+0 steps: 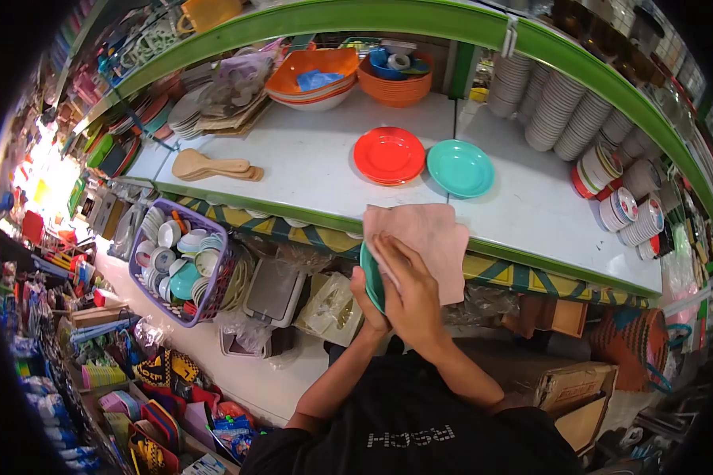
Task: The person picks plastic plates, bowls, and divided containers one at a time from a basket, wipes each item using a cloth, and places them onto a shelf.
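A teal plate (370, 277) is held up in front of my chest, tilted nearly on edge. My left hand (366, 301) grips its lower rim, thumb on the near side. Pressed against the plate's face is a pink cloth (428, 229), with my right hand (408, 289) over it, fingers stretched along the cloth. Part of the plate is hidden behind the cloth and hand. On the shelf beyond lie red plates (389, 154), which look stacked, and beside them another teal plate (460, 169).
The white shelf (309, 162) has a green front edge. On it stand orange bowls (313, 71), wooden paddles (214, 166) and stacked grey bowls (558, 111). A purple basket (186, 309) of dishes stands below left. Boxes and a woven bag (630, 340) sit at lower right.
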A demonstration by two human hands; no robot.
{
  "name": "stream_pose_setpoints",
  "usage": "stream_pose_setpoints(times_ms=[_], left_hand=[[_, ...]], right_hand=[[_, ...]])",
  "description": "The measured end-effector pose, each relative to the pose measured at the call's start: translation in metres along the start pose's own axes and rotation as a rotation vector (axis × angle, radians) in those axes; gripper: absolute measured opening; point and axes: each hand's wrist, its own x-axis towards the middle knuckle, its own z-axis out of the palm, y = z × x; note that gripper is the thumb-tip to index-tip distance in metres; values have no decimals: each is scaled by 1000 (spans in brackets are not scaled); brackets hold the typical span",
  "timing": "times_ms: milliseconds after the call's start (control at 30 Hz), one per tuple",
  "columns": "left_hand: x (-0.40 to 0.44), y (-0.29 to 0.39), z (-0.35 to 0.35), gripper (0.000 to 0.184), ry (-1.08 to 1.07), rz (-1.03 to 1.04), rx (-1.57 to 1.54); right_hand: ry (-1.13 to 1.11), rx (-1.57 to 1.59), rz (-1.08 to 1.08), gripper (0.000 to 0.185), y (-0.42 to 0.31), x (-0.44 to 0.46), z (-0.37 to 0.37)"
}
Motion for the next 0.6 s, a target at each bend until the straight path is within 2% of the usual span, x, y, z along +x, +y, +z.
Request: stream_pose_setpoints(times_ms=[67, 233, 333, 433, 533, 600], left_hand=[[1, 13, -4, 78, -13, 14, -41], [5, 29, -57, 74, -110, -44, -305], [2, 37, -98, 72, -273, -82, -538], [-2, 49, -126, 69, -330, -98, -610], [-8, 63, -154, 66, -277, -94, -597], [-4, 72, -180, 65, -349, -95, -650]], right_hand=[[-40, -31, -114, 53, -7, 0, 14], [-306, 11, -205, 54, -29, 1, 31], [-491, 36, -287, 56, -36, 9, 39], [-634, -16, -424, 61, -40, 18, 48], [-754, -31, -549, 64, -37, 27, 62], [-823, -45, -636, 65, -36, 33, 73]])
